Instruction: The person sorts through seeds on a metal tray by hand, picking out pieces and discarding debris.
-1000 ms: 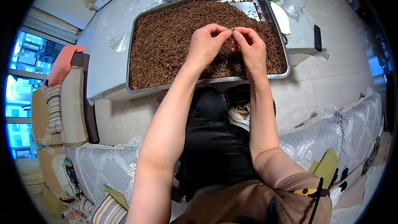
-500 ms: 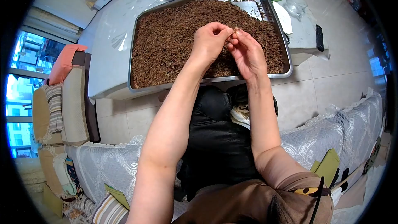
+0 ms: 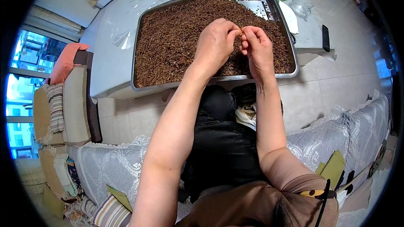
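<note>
Where fingers point(image 3: 252, 38) meet, brown granules point(image 3: 176, 38) lie below.

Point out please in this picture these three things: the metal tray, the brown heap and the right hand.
Metal tray point(image 3: 286, 75): head view, on its near rim, toward the right.
Brown heap point(image 3: 179, 38): head view, on its top surface.
Right hand point(image 3: 260, 52): head view, on the middle of the hand.

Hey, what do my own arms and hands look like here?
Your left hand and right hand are ungloved, with bare forearms and no watch visible. A short brown sleeve shows on the right, with a yellow, dark-spotted patch beside it. No left sleeve shows.
</note>
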{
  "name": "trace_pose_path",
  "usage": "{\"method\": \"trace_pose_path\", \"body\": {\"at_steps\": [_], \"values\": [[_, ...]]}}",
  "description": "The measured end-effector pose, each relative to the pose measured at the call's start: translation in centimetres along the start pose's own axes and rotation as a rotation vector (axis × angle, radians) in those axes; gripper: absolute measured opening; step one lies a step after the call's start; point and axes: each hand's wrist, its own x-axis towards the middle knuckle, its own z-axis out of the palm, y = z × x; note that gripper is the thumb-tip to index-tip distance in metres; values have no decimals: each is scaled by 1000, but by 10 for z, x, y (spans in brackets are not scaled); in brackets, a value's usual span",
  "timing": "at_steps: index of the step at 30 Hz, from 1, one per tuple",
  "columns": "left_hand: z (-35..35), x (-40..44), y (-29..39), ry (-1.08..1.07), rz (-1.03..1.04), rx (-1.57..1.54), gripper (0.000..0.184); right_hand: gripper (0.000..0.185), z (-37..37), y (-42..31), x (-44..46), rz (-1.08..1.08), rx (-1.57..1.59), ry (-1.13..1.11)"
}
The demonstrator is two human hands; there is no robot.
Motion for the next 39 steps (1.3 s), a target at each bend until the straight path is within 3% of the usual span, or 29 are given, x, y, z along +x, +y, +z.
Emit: {"method": "trace_pose_path", "body": {"at_steps": [1, 3, 4, 7, 8, 11, 14, 17, 27, 30, 33, 36, 39], "values": [[0, 1, 0, 7, -6, 5, 13, 16, -4, 2, 2, 20, 50, -4], [-8, 3, 6, -30, -317, -222, 14, 17, -14, 3, 6, 58, 151, -13], [-12, 4, 8, -48, -472, -336, 15, 17, -16, 2, 6, 47, 88, 27], [-11, 3, -5, -45, -548, -375, 19, 20, -12, -4, 3, -85, -327, 79], [-6, 2, -12, 1, -538, -411, 17, 22, -21, 9, 14, -337, -574, 92], [1, 2, -15, -21, -547, -458, 17, 23, -7, 3, 9, -678, -864, 75], [5, 1, -8, -103, -557, -544, 18, 21, 1, 3, 2, -355, -600, 27], [-2, 2, 4, -274, -673, -688, 17, 20, -5, 3, 3, -254, -435, 81], [-3, 4, 2, -352, -684, -590, 22, 16, -3, -5, -1, -495, -805, 208], [-7, 4, 6, -368, -705, -643, 21, 16, -7, -4, 2, -426, -698, 164], [-6, 2, 1, -362, -637, -694, 22, 18, -5, -6, 1, -167, -325, 140], [-6, 1, -4, -256, -622, -531, 23, 21, -11, -15, 1, -175, -279, 152], [2, -4, -19, -100, -347, -163, 26, 19, -15, -21, -1, -143, -318, 137]]}}
